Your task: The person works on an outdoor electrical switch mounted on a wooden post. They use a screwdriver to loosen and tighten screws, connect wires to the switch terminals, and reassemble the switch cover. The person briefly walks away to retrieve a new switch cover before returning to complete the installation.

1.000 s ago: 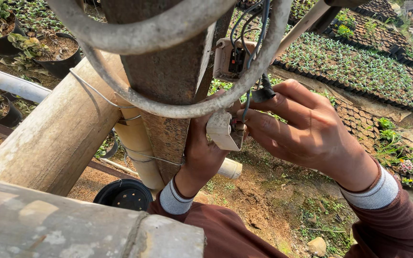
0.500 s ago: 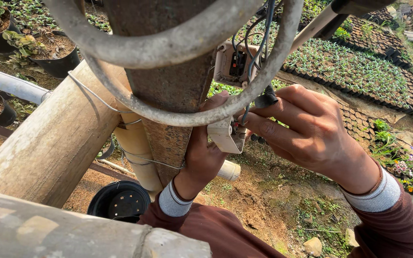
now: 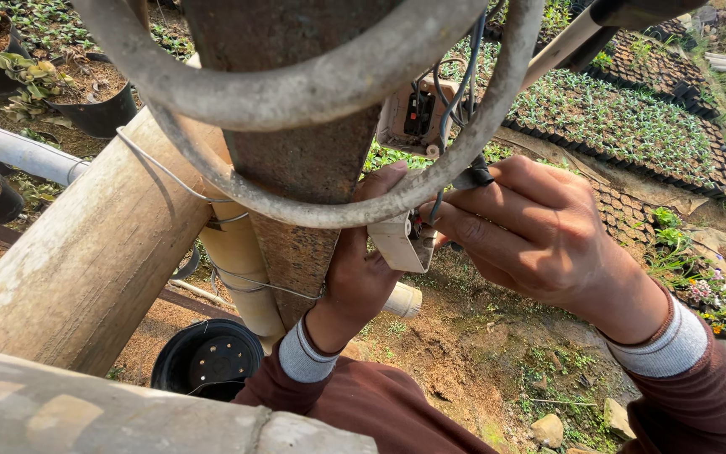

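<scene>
White junction box (image 3: 403, 242) pinched in my left hand (image 3: 361, 273) against post (image 3: 296, 168) edge, right hand (image 3: 539, 235) grip pinching wire (image 3: 439, 202), hose loop (image 3: 313, 210) crowding both.

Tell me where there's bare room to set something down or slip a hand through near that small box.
Free: bare soil below both hands, between the black pot and the stones. Crowded: the left hand and right hand close on the small white box, hemmed by the hose loop, dangling wires and post.
</scene>
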